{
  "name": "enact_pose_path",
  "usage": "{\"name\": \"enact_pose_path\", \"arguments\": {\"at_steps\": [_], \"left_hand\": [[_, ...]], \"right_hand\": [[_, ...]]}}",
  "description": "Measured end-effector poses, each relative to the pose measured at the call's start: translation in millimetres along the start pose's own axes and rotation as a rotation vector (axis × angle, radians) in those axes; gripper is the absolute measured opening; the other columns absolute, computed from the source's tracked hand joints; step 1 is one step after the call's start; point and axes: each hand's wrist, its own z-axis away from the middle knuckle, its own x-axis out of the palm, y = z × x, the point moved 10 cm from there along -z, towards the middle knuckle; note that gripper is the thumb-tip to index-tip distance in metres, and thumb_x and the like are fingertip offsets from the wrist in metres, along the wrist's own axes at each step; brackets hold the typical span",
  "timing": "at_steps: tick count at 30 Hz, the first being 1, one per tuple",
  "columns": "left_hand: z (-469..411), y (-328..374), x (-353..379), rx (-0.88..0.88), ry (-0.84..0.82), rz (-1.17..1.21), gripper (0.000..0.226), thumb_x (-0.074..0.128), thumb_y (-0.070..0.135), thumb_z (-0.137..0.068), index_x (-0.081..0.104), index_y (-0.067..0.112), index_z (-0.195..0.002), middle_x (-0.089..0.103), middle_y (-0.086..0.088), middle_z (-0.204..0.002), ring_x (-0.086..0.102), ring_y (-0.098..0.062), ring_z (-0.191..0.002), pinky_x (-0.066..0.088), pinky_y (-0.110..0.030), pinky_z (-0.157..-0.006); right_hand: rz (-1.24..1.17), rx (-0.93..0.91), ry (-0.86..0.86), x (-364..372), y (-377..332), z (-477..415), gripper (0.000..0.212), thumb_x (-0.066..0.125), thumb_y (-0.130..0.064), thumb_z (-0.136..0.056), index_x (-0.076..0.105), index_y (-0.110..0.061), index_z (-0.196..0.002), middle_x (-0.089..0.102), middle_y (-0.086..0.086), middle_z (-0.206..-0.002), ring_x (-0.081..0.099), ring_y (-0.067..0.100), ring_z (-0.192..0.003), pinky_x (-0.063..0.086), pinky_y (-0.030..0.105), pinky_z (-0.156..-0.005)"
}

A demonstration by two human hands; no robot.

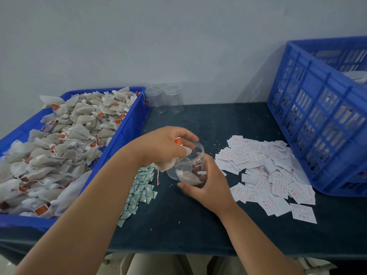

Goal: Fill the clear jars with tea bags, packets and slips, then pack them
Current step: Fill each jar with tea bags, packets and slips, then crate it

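Note:
My right hand (210, 187) grips a clear jar (193, 159), tilted with its mouth toward the left, over the dark table. A tea bag lies inside the jar. My left hand (164, 145) holds a few tea bags (165, 165) at the jar's mouth, one red tag showing above the fingers. A blue tray (127, 133) heaped with tea bags sits on the left. Small green and white packets (139, 191) lie in a pile under my left forearm. White slips with red print (266, 175) are spread to the right of the jar.
Two empty clear jars (164, 100) stand by the wall behind the tray. A tall blue slatted crate (317, 116) holding jars occupies the right side. The table's front edge (178, 253) runs close to my body.

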Motion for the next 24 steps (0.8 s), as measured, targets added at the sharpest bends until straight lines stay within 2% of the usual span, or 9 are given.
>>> {"name": "enact_pose_path", "arguments": {"at_steps": [1,4,8,11,14,17,21,23,24], "left_hand": [[-2.2,0.7,-4.3,0.019,0.071,-0.062,0.028,0.078,0.026,-0.091,0.072,0.045,-0.111,0.073,0.026,-0.109,0.069,0.011,-0.083,0.049,-0.011,-0.068],[-6.3,6.8,-19.2,0.066,0.301,-0.159,0.025,0.087,0.044,-0.081,0.075,0.041,-0.102,0.070,0.018,-0.097,0.065,0.006,-0.081,0.044,-0.011,-0.065],[-12.4,9.1,-18.6,0.064,0.360,-0.111,0.025,0.074,0.059,-0.090,0.075,0.034,-0.085,0.072,0.016,-0.071,0.064,0.005,-0.061,0.044,-0.019,-0.060],[-4.8,17.1,-34.0,0.145,0.554,0.085,0.031,0.065,0.057,-0.097,0.075,0.032,-0.081,0.065,0.015,-0.059,0.055,0.001,-0.050,0.045,-0.021,-0.059],[9.1,16.6,-53.1,0.212,0.776,0.343,0.027,0.063,0.053,-0.100,0.074,0.032,-0.087,0.064,0.016,-0.059,0.056,-0.001,-0.057,0.049,-0.021,-0.063],[2.4,18.6,-43.7,0.199,0.701,0.273,0.018,0.062,0.047,-0.101,0.071,0.034,-0.094,0.067,0.024,-0.073,0.060,0.005,-0.068,0.044,-0.008,-0.062],[-3.7,19.3,-7.6,0.278,0.402,-0.013,0.017,0.049,0.036,-0.110,0.066,0.038,-0.109,0.074,0.021,-0.088,0.069,0.000,-0.079,0.051,-0.018,-0.072],[5.7,16.3,-9.0,0.352,0.455,-0.097,0.014,0.056,0.032,-0.107,0.067,0.040,-0.112,0.074,0.023,-0.097,0.068,0.000,-0.088,0.055,-0.021,-0.077],[9.6,11.2,-13.6,0.344,0.518,-0.147,0.015,0.064,0.032,-0.103,0.067,0.040,-0.116,0.072,0.023,-0.107,0.066,0.001,-0.100,0.056,-0.024,-0.087]], "right_hand": [[-0.001,-0.003,0.003,0.1,-0.6,0.0,0.077,0.092,-0.062,-0.069,0.052,-0.048,-0.132,0.067,-0.025,-0.127,0.070,0.004,-0.112,0.058,0.017,-0.085],[-0.006,-0.017,-0.002,1.7,-3.5,0.5,0.075,0.093,-0.058,-0.071,0.052,-0.047,-0.133,0.068,-0.024,-0.127,0.071,0.006,-0.113,0.059,0.022,-0.089],[-0.043,-0.012,-0.006,2.6,-3.4,1.0,0.074,0.095,-0.051,-0.073,0.053,-0.044,-0.134,0.069,-0.023,-0.126,0.073,0.005,-0.111,0.058,0.018,-0.088],[-0.050,-0.009,0.012,0.8,-1.9,0.9,0.076,0.094,-0.052,-0.071,0.054,-0.042,-0.135,0.070,-0.024,-0.126,0.073,0.003,-0.111,0.057,0.015,-0.088],[-0.056,-0.005,0.003,1.6,-1.5,1.6,0.080,0.094,-0.054,-0.070,0.053,-0.043,-0.137,0.069,-0.024,-0.129,0.071,0.002,-0.115,0.057,0.015,-0.089],[-0.051,-0.009,0.001,2.7,-1.0,1.7,0.079,0.094,-0.054,-0.070,0.053,-0.044,-0.136,0.069,-0.023,-0.128,0.072,0.001,-0.114,0.056,0.013,-0.088],[-0.014,-0.014,0.034,-1.3,-2.0,0.0,0.078,0.092,-0.061,-0.068,0.047,-0.061,-0.131,0.066,-0.029,-0.126,0.069,-0.003,-0.112,0.052,0.008,-0.085],[0.012,-0.029,0.044,-2.5,-3.1,-0.6,0.079,0.091,-0.064,-0.068,0.041,-0.070,-0.129,0.063,-0.034,-0.128,0.065,-0.005,-0.116,0.049,0.007,-0.088],[0.008,-0.030,0.044,-2.2,-3.0,-0.7,0.080,0.091,-0.065,-0.068,0.040,-0.071,-0.130,0.063,-0.034,-0.130,0.065,-0.005,-0.118,0.049,0.007,-0.089]]}}
